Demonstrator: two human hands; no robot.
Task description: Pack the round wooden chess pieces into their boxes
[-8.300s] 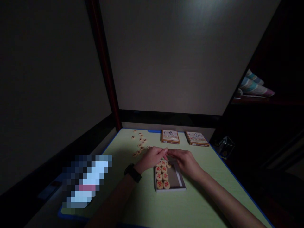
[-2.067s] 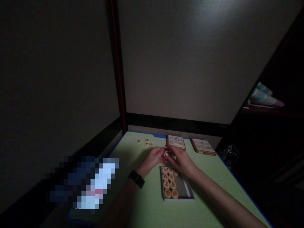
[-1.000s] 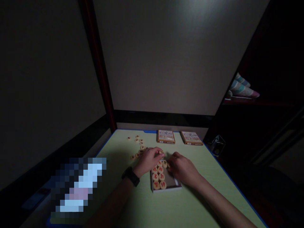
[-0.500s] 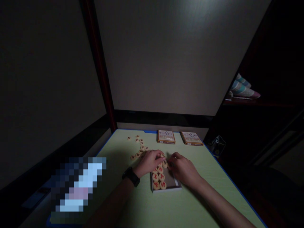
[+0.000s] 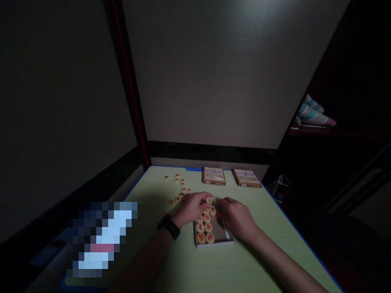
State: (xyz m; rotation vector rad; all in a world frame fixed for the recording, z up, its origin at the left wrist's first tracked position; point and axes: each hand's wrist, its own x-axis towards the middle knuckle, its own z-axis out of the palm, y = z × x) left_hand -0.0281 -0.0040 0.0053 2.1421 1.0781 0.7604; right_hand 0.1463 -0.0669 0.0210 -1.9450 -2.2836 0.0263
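Note:
A shallow box tray [image 5: 220, 243] lies on the green table, with several round Chinese chess pieces [image 5: 208, 227] with red characters set in rows along its left side. Over the tray's far end, my left hand [image 5: 195, 206] has thumb and fingers closed around a chess piece [image 5: 209, 200]. My right hand [image 5: 235, 215] is at the tray's right side, fingers curled together beside a dark-marked piece [image 5: 212, 210]. Whatever its fingertips hold is hidden. A black watch sits on my left wrist.
Several loose chess pieces [image 5: 183, 189] are scattered beyond my left hand. Two printed boxes [image 5: 214, 176] [image 5: 247, 178] lie near the table's far edge, by the wall. A blurred-out object [image 5: 104, 240] is at the lower left. Dark shelving stands to the right.
The fingers of my left hand have shifted slightly, so the top of the piece between them shows more fully. My right hand has barely moved.

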